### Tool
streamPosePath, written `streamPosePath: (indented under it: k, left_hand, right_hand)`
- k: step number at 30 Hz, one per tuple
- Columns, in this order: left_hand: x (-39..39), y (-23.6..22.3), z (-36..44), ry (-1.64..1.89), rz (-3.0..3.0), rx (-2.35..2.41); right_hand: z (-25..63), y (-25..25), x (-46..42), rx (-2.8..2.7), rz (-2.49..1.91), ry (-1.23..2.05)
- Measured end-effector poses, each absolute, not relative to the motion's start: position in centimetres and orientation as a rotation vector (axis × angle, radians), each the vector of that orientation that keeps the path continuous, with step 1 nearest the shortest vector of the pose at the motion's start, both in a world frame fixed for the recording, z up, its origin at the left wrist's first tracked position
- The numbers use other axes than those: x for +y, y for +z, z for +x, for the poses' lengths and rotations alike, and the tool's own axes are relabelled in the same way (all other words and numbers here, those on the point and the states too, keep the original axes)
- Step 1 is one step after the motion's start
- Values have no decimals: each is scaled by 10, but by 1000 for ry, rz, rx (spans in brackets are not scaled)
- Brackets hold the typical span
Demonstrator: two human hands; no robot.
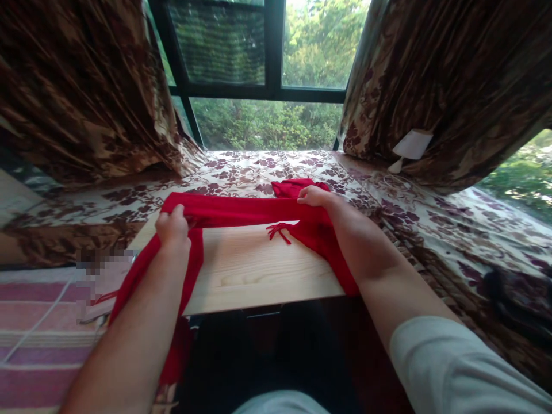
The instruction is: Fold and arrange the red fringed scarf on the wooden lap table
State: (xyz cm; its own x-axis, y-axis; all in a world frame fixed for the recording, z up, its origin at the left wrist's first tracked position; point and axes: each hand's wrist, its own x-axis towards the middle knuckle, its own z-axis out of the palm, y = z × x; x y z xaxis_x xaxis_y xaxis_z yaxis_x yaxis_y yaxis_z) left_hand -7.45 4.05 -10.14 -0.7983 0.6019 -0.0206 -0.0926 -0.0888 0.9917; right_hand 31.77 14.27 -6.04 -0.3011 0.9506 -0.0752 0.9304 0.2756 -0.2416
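both forearms reached forward from the bottom of the view over a pale wooden board, the landmark for everything here. the left arm ran up from the lower left, bare, and its wrist sat over the board's left edge. the right arm came in from the lower right, a light sleeve covering its upper part, and stretched across the board's right edge to the far right corner.

a red scarf lay stretched along the far edge of the board, from one hand to the other. one end dropped off the board's left side and hung down past the near edge; the other part draped over the right side. a bunched red heap sat just beyond the far right corner, and a tassel of red fringe lay on the wood near the right hand. beyond the board spread a floral cloth, with brown patterned curtains on both sides of a window. left of the board lay a striped pink mat.

the left hand was closed in a fist round the scarf at the far left corner. the right hand lay knuckles up with fingers curled, pressing on the scarf; whether it actually pinched the fabric could not be told.
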Motion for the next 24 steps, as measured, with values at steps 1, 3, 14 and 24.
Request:
streamPosePath:
  k: [1,3,14,24]
  left_hand:
    - [41,-108,-78,1855,561,1734]
    - [40,-123,-82,1713,565,1732]
    - [33,-157,-86,1848,510,1680]
    - [36,-157,-83,1859,523,1717]
  right_hand:
    - [309,-67,144,-2441,-1894,229]
    - [289,-81,139,-2395,-1990,97]
    - [238,-129,58,-2476,-1541,-178]
    - [327,-96,27,-2787,-1984,256]
